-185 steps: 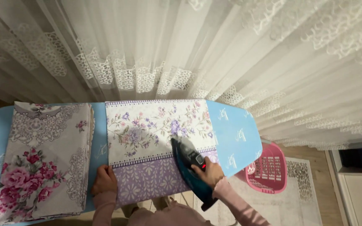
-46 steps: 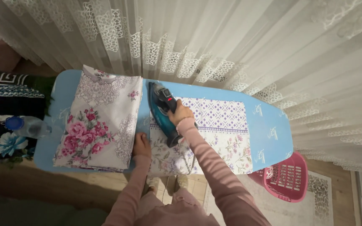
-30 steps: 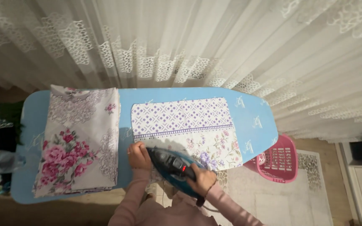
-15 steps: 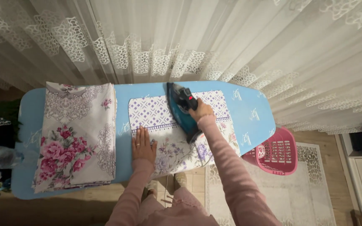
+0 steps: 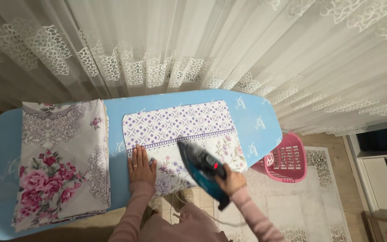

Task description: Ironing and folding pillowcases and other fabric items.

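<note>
Gripping teal iron (image 5: 201, 170): right hand (image 5: 230, 180) fingers closed round handle; left hand (image 5: 141, 165) flat, open on floral cloth (image 5: 180, 127).

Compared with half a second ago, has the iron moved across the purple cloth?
Yes. The iron has come from the purple cloth's far patterned band back to its near flowered edge, towards the person.

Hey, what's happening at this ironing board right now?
A person is ironing. The right hand grips a teal iron on a folded purple-patterned cloth, while the left hand lies flat on the cloth's left edge. A folded pink floral stack sits further left on the blue ironing board.
</note>
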